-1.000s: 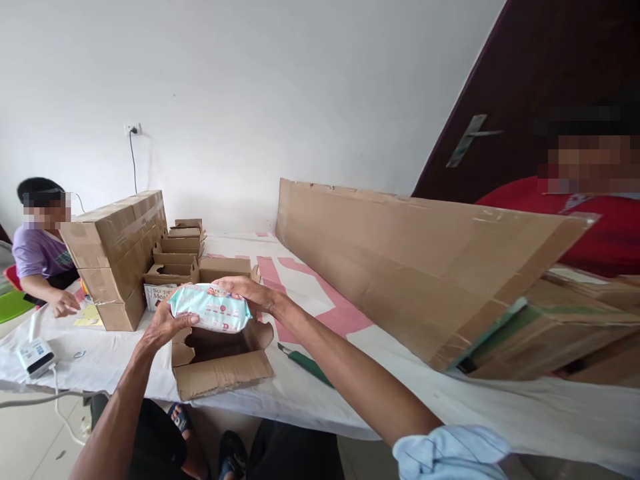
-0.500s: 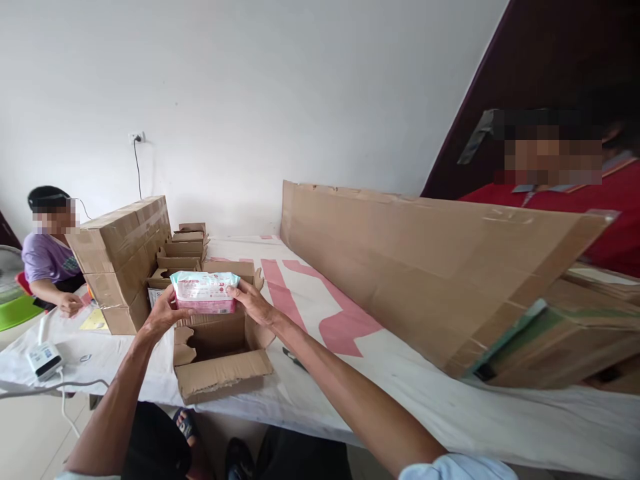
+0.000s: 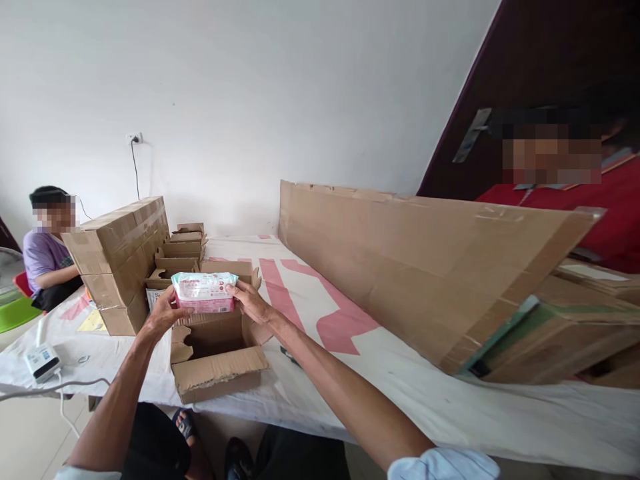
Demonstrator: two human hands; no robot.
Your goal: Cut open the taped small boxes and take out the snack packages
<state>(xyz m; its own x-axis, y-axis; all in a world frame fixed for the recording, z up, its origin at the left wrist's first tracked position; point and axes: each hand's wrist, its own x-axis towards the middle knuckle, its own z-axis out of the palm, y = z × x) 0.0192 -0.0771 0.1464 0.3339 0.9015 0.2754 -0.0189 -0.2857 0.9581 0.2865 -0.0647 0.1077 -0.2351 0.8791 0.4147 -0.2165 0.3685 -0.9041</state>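
A soft pack of wipes [image 3: 205, 291], white and teal above and pink below, is held level between my two hands. My left hand [image 3: 166, 312] grips its left end, thumb in front. On the right end, my right hand [image 3: 251, 301] is closed with the thumb on the front face. Below and just behind the pack stands an open cardboard box [image 3: 220, 375], its flaps folded out and its inside dark. The pack is above the box, apart from its near flap. My fingers behind the pack are hidden.
Stacked taped cartons [image 3: 117, 263] stand at left, beside a row of open boxes [image 3: 183, 250]. A long cardboard panel [image 3: 415, 267] rises at right, with more boxes [image 3: 565, 333] behind. A white power strip [image 3: 44, 362] lies near the left edge. People sit at left and right.
The pack and both my hands stay almost in place. The view shifts slightly. At left, the other person's hand has drawn back from the table.
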